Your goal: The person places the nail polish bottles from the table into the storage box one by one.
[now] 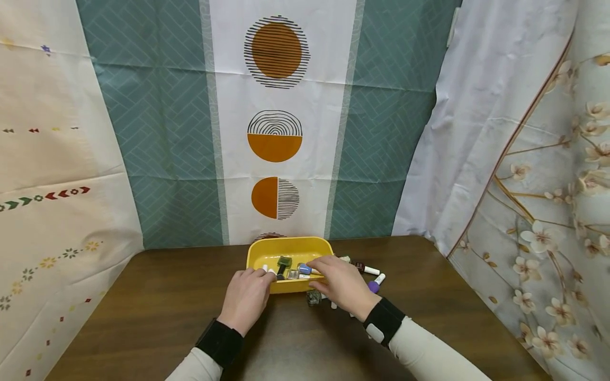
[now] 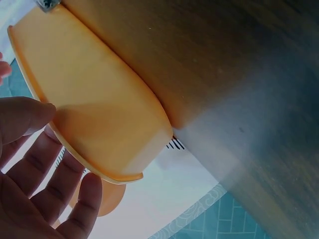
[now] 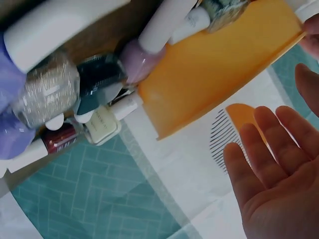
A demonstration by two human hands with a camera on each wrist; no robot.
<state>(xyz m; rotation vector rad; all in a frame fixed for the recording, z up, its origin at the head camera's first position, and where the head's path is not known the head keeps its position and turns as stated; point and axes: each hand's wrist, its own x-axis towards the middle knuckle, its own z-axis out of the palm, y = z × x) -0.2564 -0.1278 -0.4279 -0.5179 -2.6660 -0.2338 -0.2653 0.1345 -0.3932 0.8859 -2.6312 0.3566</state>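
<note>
A yellow plastic tray [image 1: 292, 287] stands at the table's far side with several nail polish bottles inside, among them a dark green one [image 1: 284, 261] and a blue one [image 1: 304, 269]. My left hand [image 1: 248, 296] holds the tray's near left rim; in the left wrist view the thumb lies at the outer wall and the fingers reach over the edge. Over the tray's right end hovers my right hand [image 1: 345, 283], its fingers loosely extended with nothing between them. In the right wrist view, these fingers [image 3: 264, 144] look apart from the tray wall.
Right of the tray, several nail polish bottles lie loose on the brown table [image 1: 190, 317]: a purple one [image 1: 374, 286], a dark red one [image 3: 62, 138], a silver glitter one [image 3: 50, 94] and a lilac one [image 3: 142, 62]. A glittery bottle [image 1: 313, 297] sits by the front wall. Patterned curtains [image 1: 281, 106] hang behind.
</note>
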